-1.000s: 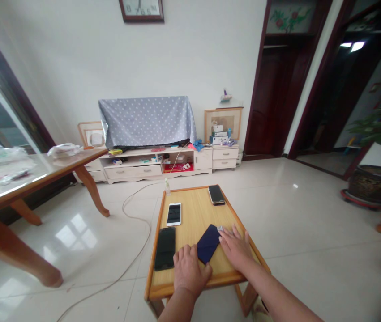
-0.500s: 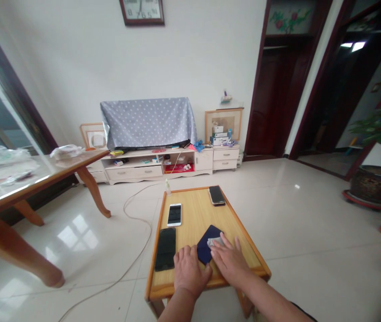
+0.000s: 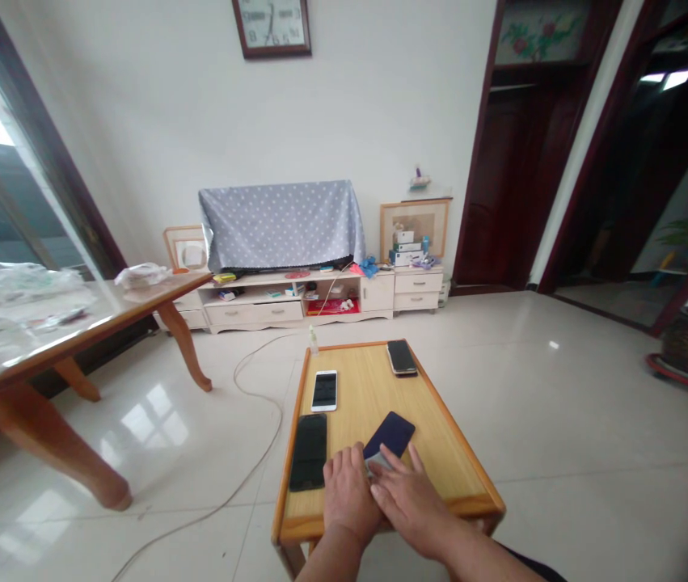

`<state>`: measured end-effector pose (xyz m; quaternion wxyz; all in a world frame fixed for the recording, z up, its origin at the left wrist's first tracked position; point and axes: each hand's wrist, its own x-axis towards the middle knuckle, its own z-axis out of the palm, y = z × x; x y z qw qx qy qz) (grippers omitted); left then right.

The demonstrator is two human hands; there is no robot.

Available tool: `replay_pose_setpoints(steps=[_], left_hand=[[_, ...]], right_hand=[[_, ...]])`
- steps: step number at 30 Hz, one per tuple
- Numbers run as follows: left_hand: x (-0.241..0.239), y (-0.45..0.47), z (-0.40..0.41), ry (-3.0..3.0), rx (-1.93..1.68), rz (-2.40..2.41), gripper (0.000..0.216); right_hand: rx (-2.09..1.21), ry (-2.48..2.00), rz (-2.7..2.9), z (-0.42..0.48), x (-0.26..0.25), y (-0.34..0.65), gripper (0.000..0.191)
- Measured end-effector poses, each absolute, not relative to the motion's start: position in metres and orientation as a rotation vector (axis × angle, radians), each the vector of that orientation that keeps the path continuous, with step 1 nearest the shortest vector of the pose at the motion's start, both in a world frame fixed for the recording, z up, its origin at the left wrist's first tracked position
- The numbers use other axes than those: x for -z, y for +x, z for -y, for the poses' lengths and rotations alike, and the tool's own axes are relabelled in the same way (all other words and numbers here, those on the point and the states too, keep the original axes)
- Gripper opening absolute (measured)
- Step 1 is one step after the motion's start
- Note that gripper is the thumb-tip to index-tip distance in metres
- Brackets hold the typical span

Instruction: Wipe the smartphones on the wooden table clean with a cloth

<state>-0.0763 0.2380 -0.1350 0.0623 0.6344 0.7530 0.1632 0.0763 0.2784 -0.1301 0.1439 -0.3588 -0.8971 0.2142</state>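
I see bare counter [image 3: 441, 436] along the right edge and up the middle, wide enough for a hand to pass. The white phone [image 3: 324, 391] and black phone [image 3: 308, 453] block my left side; another phone [image 3: 402, 356] fills the far right corner. Nearest me, the left hand [image 3: 351, 491] and right hand [image 3: 411, 499] crowd the blue phone [image 3: 397, 430].

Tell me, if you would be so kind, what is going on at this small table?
A person's right hand is over what looks like a pale cloth on a dark blue phone, with the left hand at the phone's near end. It lies askew on the small table. A black phone and a white phone lie along the left side, and another dark-screened phone lies near the far right corner.
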Motion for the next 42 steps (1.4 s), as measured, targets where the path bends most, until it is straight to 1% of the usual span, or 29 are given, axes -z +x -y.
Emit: replay_pose_setpoints(steps=[6, 10, 12, 17, 19, 22, 24, 27, 29, 31, 33, 37, 39, 42], left_hand=[[0.134, -0.074, -0.238, 1.912, -0.523, -2.300, 0.060], [0.139, -0.077, -0.239, 1.918, -0.569, -2.280, 0.050], [0.140, -0.078, -0.240, 1.926, -0.565, -2.275, 0.051], [0.138, -0.077, -0.240, 1.927, -0.544, -2.297, 0.067], [0.137, -0.076, -0.240, 1.922, -0.555, -2.293, 0.063], [0.138, -0.076, -0.240, 1.920, -0.578, -2.286, 0.053], [0.139, -0.076, -0.241, 1.922, -0.575, -2.286, 0.055], [0.140, -0.077, -0.241, 1.926, -0.559, -2.292, 0.066], [0.140, -0.077, -0.241, 1.928, -0.559, -2.293, 0.068], [0.140, -0.077, -0.241, 1.931, -0.571, -2.292, 0.069], [0.140, -0.077, -0.241, 1.932, -0.587, -2.288, 0.068], [0.139, -0.077, -0.241, 1.938, -0.571, -2.285, 0.059], [0.138, -0.077, -0.240, 1.938, -0.526, -2.295, 0.061], [0.137, -0.077, -0.240, 1.940, -0.484, -2.298, 0.070]], right_hand=[[-0.560, -1.361, 2.428, -0.293, 0.128, 0.072, 0.050], [-0.622, -1.082, 2.575, -0.286, 0.127, 0.068, 0.047], [-0.602, -1.062, 2.594, -0.288, 0.128, 0.067, 0.046], [-0.476, -1.502, 2.375, -0.316, 0.134, 0.070, 0.046], [-0.489, -1.447, 2.411, -0.317, 0.137, 0.068, 0.046], [-0.523, -1.213, 2.537, -0.310, 0.140, 0.061, 0.046], [-0.509, -1.206, 2.552, -0.314, 0.140, 0.059, 0.046], [-0.483, -1.450, 2.473, -0.336, 0.135, 0.063, 0.048], [-0.468, -1.610, 2.381, -0.351, 0.132, 0.067, 0.049], [-0.452, -1.668, 2.335, -0.356, 0.132, 0.067, 0.049], [-0.451, -1.576, 2.388, -0.348, 0.135, 0.062, 0.048], [-0.494, -1.246, 2.535, -0.326, 0.144, 0.054, 0.045], [-0.497, -1.295, 2.504, -0.326, 0.144, 0.056, 0.045], [-0.491, -1.534, 2.368, -0.334, 0.139, 0.064, 0.048]])
